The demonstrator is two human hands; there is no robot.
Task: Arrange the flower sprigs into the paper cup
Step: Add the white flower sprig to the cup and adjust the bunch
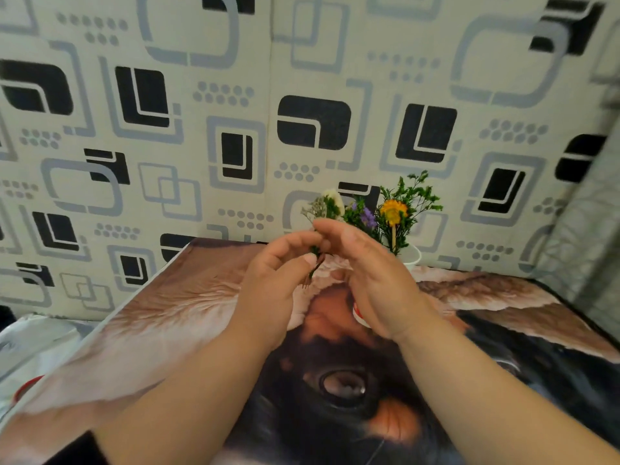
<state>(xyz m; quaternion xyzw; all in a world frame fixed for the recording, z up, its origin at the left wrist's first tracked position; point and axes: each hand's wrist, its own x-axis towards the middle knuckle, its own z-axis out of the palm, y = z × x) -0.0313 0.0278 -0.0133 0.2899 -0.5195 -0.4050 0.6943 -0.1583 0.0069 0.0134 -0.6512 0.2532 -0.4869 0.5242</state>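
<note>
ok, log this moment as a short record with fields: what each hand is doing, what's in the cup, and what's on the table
left hand: raised over the table, fingers pinching the stems of a small sprig of cream and green dried flowers
right hand: raised beside it, fingertips at the same sprig; grip not clear
white paper cup: at the table's far edge, partly hidden by the right hand
in cup: orange flower, purple flowers, green foliage
table cover: animal-print cloth
backdrop: grey-and-black patterned wall
</note>
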